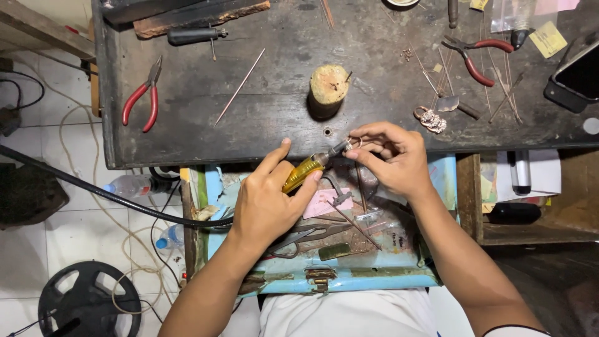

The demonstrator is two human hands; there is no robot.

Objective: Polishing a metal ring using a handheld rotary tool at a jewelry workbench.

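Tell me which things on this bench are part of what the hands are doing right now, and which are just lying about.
In use:
left hand gripping the yellow-handled tool
right hand pinching a small metal ring at the tool's tip

Lying about:
red pliers
second red pliers
wooden stump
thin metal rod
scissors
phone
small chain piece

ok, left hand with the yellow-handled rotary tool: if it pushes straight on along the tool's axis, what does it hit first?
The left hand points the yellow-handled rotary tool up and right. Its tip already appears to meet the small metal ring pinched by the right hand, so the ring comes first, then those fingertips.
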